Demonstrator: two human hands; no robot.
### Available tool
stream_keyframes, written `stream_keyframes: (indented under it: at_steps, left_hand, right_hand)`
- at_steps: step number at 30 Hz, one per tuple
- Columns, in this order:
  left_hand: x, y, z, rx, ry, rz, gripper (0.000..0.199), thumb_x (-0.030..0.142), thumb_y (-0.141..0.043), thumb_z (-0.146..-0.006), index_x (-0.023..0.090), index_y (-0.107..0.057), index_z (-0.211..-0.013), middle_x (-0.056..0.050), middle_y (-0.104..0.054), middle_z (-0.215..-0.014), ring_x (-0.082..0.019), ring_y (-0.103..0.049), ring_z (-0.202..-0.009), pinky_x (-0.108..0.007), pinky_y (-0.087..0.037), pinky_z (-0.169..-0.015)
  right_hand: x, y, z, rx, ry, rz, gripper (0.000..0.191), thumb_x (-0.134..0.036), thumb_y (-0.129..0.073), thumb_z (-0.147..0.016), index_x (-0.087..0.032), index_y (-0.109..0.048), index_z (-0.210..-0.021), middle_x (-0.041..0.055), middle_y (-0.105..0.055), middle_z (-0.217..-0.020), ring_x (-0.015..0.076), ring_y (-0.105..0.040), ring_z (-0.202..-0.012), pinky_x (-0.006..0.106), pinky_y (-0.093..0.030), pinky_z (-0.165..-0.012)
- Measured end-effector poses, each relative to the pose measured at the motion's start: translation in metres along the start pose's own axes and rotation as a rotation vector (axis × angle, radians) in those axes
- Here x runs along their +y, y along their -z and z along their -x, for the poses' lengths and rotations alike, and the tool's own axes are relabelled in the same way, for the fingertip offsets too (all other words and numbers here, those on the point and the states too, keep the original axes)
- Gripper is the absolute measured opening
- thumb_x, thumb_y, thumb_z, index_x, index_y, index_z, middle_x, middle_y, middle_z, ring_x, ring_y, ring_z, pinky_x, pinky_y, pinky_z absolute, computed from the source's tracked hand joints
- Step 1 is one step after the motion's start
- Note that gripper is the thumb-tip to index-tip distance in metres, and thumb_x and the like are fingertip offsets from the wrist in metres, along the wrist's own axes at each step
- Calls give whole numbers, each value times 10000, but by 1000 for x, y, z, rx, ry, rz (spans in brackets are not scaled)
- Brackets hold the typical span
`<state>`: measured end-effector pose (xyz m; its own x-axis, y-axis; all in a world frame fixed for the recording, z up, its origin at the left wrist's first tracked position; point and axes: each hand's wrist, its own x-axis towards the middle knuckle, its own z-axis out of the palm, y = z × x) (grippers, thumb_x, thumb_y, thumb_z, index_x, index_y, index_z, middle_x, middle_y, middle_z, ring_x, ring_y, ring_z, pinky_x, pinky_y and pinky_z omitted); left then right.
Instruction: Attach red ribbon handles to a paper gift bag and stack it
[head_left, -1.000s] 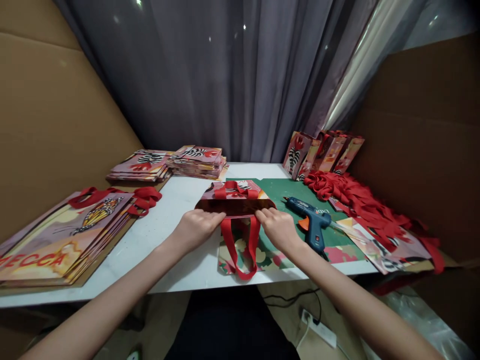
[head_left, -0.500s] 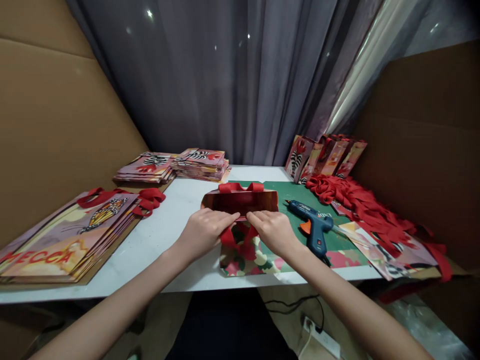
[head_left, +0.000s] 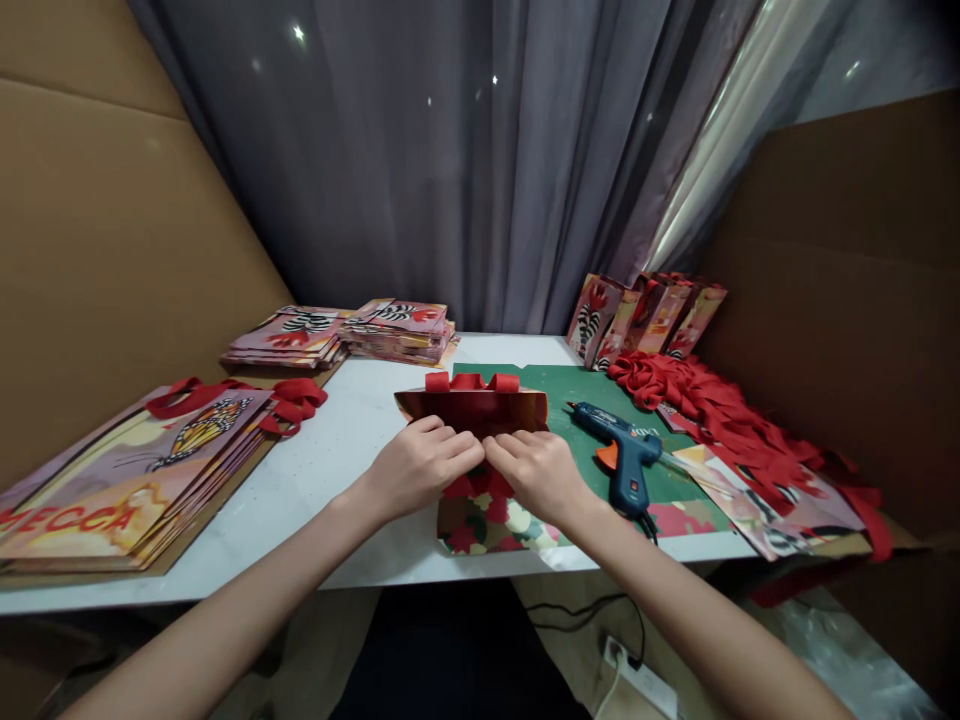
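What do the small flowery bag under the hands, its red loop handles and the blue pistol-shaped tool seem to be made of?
Small flowery bag: glossy printed paper or thin card, judging by its sharp folds and shiny red inside. Red loop handles: flat woven ribbon, probably; limp and matte. Blue pistol-shaped tool: moulded plastic, smooth, with an orange trigger.

Dim, enclosed corner — tall brown cardboard sheets (head_left: pixel 97 230) standing as walls at the left, a darker cardboard panel (head_left: pixel 847 290) at the right. Behind, a long grey curtain (head_left: pixel 420 170) in heavy folds, speckled with pinpoints of light, with a pale shiny strip of sheer fabric (head_left: pixel 720 130) catching brightness toward the upper right. Below, a white table (head_left: pixel 352 440) reaching back to the curtain — under its front edge a shadowed floor with a black cable (head_left: pixel 577 610) and a white power strip (head_left: pixel 645 685).
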<state>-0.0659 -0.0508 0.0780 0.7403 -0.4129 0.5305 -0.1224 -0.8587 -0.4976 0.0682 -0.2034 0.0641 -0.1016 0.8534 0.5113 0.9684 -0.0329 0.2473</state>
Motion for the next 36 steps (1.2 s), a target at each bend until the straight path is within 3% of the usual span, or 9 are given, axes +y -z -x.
stream_keyframes:
  at_steps: [5,9,14,19,25,31,36]
  left_hand:
    - [-1,1,3,2,-10,63,235,86,-372,-930,174,-566,-831,20,-618,-724,-117,-502,-599,-287,-381,-627]
    - [-1,3,6,-22,31,84,233,116,-379,-951,178,-601,-914,9,-651,-775,-117,-553,-651,-289,-379,-636]
    - [4,15,1,-192,247,174,134,223,-534,-909,204,-639,-991,-18,-673,-896,-154,-590,-770,-319,-387,-681]
    - [10,20,-7,-318,283,133,187,106,-620,-823,186,-663,-986,-23,-660,-928,-176,-581,-823,-329,-393,-678]
    - [6,15,3,-299,272,63,116,127,-611,-851,198,-679,-912,-21,-660,-845,-181,-580,-748,-325,-348,-615]
    - [-2,13,13,-282,227,30,107,85,-618,-818,182,-660,-835,-5,-648,-746,-169,-568,-651,-313,-347,-578]
    - [-3,9,14,-142,184,-34,136,98,-570,-847,178,-620,-749,-3,-616,-675,-167,-538,-603,-315,-318,-555]
  right_hand:
    - [0,-1,1,39,3,-7,199,-91,-459,-921,-172,-612,-823,3,-620,-679,133,-491,-568,315,-212,-521]
    - [6,7,1,-26,8,-92,175,-144,-486,-947,-195,-653,-931,-10,-658,-731,129,-549,-626,305,-244,-544]
    - [8,17,0,-97,-82,-148,190,-232,-485,-991,-199,-672,-984,12,-692,-830,132,-586,-706,297,-305,-638]
    - [3,20,-2,-136,-98,-124,177,-209,-499,-977,-192,-656,-1057,29,-688,-876,152,-577,-752,312,-308,-667]
    - [5,18,0,-110,-29,-55,161,-233,-513,-978,-186,-663,-1011,30,-663,-874,176,-541,-780,330,-300,-670]
    - [11,12,6,-150,22,69,137,-111,-530,-940,-147,-646,-1003,57,-642,-896,190,-519,-794,325,-319,-684]
    - [20,6,11,-123,-1,97,149,-40,-531,-896,-145,-614,-829,51,-593,-782,192,-479,-728,319,-312,-672]
